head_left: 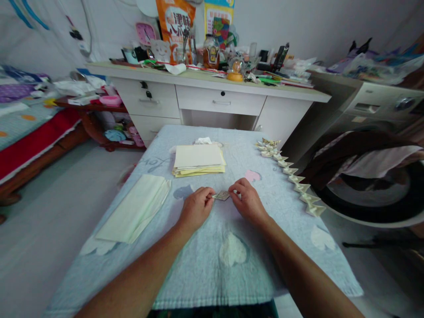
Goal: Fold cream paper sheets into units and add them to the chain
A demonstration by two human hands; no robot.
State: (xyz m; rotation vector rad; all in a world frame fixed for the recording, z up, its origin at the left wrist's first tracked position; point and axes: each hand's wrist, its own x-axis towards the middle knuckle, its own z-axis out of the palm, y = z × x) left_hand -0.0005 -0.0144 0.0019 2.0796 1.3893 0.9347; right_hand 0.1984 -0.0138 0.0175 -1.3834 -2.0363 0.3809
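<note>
A small folded piece of printed paper, diamond-shaped, is stretched between my two hands above the cloth-covered table. My left hand pinches its left corner between thumb and fingers. On the opposite corner, my right hand pinches it the same way. Beyond my hands lies a stack of cream and yellow paper sheets. Pale green folded sheets rest left of my left hand. Along the table's right side runs a row of several folded paper boats, the farthest ones printed.
A light blue cloth with heart patterns covers the table. Behind it stands a white desk crowded with a jar, an orange bag and a pink clock. A washing machine with its door open is at right, a bed at left.
</note>
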